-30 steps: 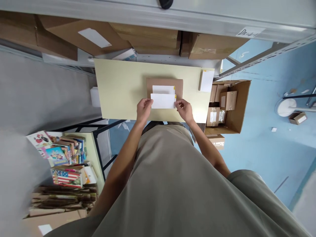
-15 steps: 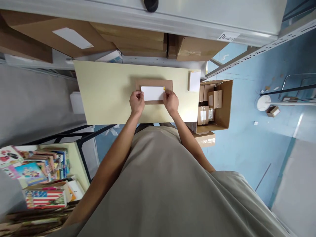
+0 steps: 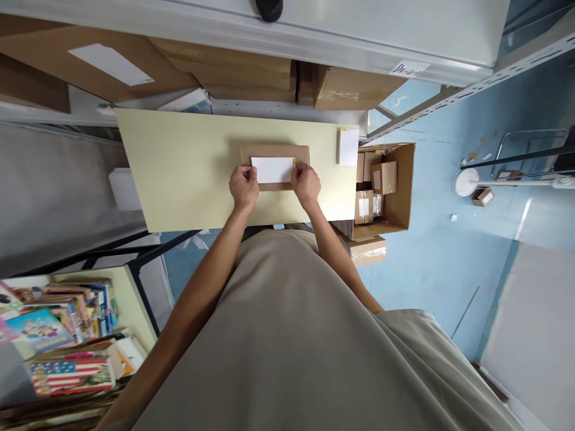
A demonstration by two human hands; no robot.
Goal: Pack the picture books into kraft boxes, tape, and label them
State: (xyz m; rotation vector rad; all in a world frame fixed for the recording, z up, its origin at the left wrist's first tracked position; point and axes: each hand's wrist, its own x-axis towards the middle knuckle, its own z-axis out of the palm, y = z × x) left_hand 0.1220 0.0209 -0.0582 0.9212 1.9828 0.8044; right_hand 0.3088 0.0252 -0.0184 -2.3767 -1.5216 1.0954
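A white label (image 3: pixel 272 170) with a small yellow mark at its right end is held by both hands over a flat brown cardboard package (image 3: pixel 275 149). My left hand (image 3: pixel 244 187) pinches the label's left edge. At its right edge, the thumb and fingers of my right hand (image 3: pixel 306 185) are closed on it. The package lies on the pale yellow tabletop (image 3: pixel 188 173). Whether the label touches the cardboard cannot be made out. A stack of white labels (image 3: pixel 348 146) lies at the table's right end.
An open carton (image 3: pixel 402 197) holding several small boxes stands right of the table. Behind the table, large cardboard boxes (image 3: pixel 251 75) fill a shelf under a grey metal ledge (image 3: pixel 341 42). Books (image 3: pixel 85 311) are piled at lower left. A pole with a white disc (image 3: pixel 467 181) is at right.
The whole view has shifted slightly, so the table and boxes appear a little further left. Both hands keep their hold on the label over the package.
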